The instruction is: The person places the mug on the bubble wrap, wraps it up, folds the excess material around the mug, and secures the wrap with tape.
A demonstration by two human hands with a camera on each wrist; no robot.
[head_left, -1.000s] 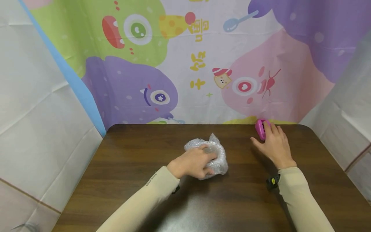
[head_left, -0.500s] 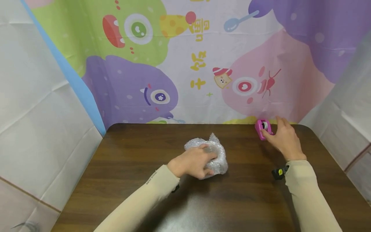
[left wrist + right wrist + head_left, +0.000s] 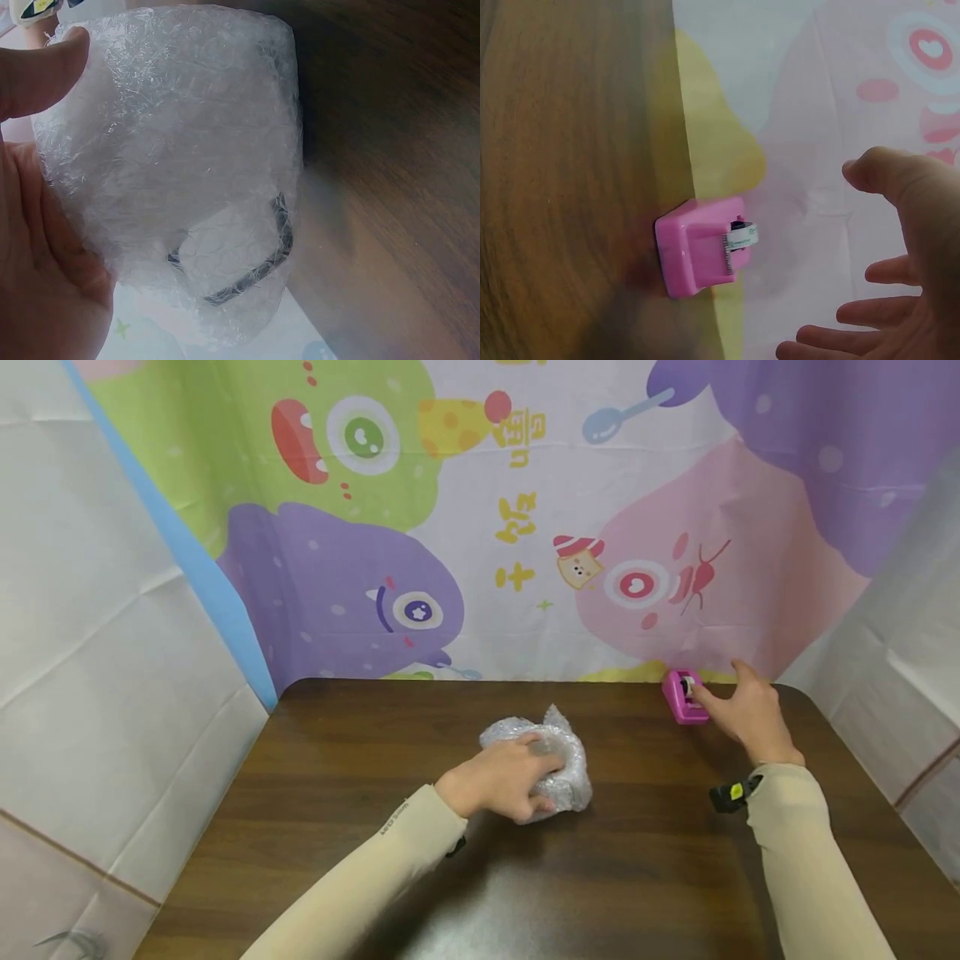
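Bubble wrap (image 3: 576,768) bundles a thing on the middle of the table. My left hand (image 3: 495,781) holds it from the left, thumb and fingers spread around its sides. In the left wrist view, a dark, bent line (image 3: 285,232) like the edge of a handle shows through the wrap; the rest of the content is blurred by the plastic. A pink tape dispenser (image 3: 694,715) stands at the table's back right. Just right of it, my right hand (image 3: 752,710) hovers with fingers extended and thumb apart, holding nothing. The right wrist view shows the dispenser's tape roll (image 3: 742,237) and toothed cutter.
The brown wooden table (image 3: 360,743) ends at the back against a hanging cloth (image 3: 517,635) printed with cartoon monsters. Pale panels (image 3: 112,693) close in the left and right sides.
My right hand has drawn back from over the tape dispenser to its right, and the dispenser has turned slightly in place. My left hand and the bubble-wrapped thing have stayed still.
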